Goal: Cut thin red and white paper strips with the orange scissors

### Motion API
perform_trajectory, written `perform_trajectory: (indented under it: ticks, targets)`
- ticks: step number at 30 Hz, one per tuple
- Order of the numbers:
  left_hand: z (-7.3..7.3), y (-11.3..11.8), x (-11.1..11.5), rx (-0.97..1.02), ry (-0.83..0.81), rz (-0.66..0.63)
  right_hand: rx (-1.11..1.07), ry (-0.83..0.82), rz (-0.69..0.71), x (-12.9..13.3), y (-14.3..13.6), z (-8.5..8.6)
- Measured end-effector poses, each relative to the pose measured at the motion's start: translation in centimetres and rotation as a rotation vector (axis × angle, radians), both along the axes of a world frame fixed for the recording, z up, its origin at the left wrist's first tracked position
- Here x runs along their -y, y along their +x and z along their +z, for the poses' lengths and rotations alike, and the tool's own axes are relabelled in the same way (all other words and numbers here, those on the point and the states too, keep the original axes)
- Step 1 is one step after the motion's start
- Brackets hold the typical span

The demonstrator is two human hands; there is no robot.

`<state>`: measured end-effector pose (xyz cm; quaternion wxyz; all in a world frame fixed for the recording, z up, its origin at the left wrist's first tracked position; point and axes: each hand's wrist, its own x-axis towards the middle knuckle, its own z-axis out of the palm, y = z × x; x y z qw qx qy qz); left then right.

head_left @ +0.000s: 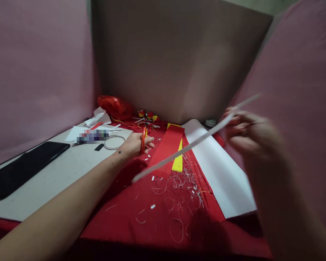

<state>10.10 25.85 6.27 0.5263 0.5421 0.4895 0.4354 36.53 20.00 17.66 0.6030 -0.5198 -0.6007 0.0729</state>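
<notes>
My left hand [137, 143] reaches over the red cloth and is closed on a pair of scissors [143, 139] with orange-red handles, blades pointing away from me. Raised at the right, my right hand [247, 132] pinches a long, narrow white strip [190, 145]. The strip slants down to the left across the view, and its short end sticks out past my fingers. Motion blurs the right hand a little. Under the strip lie a red corrugated sheet [167, 145] and a yellow piece [178, 165], partly covered by the red one.
A white sheet [220, 174] lies at the right. On the left, a grey board [57, 174] bears a black phone-like slab [27, 168] and a ring [114, 142]. Thin thread scraps [179, 181] litter the red cloth [119, 221]. A red plastic bag [115, 107] sits at the back.
</notes>
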Motion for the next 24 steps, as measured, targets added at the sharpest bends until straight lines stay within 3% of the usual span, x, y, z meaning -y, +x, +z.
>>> perform_trajectory:
  ticks: [2, 4, 6, 9, 13, 19, 24]
  targets:
    - [0.0, -0.3, -0.3, -0.008, -0.02, -0.008, -0.593, -0.329, 0.186, -1.4, -2.5, -3.6]
    - [-0.1, -0.7, -0.6, -0.033, -0.024, -0.005, -0.954, -0.49, 0.261, -2.3, -4.3, -7.1]
    - [-0.1, -1.0, -0.9, -0.054, -0.013, 0.024, -1.089, -0.545, 0.293, -2.7, -5.1, -10.1]
    - [0.2, -1.4, -1.3, -0.112, 0.028, 0.073, -1.113, -0.512, 0.347, -2.7, -5.1, -12.7]
    - [1.3, -1.3, -0.6, -0.208, 0.094, 0.108, -1.089, -0.448, 0.449, -2.5, -4.8, -14.1]
    - [1.7, 0.1, 2.1, -0.45, 0.215, -0.252, -1.071, -0.423, 0.484, -2.3, -5.0, -14.9]
    - [0.7, 2.0, 4.1, -0.976, 0.406, -0.457, -1.068, -0.425, 0.525, -2.2, -5.0, -15.4]
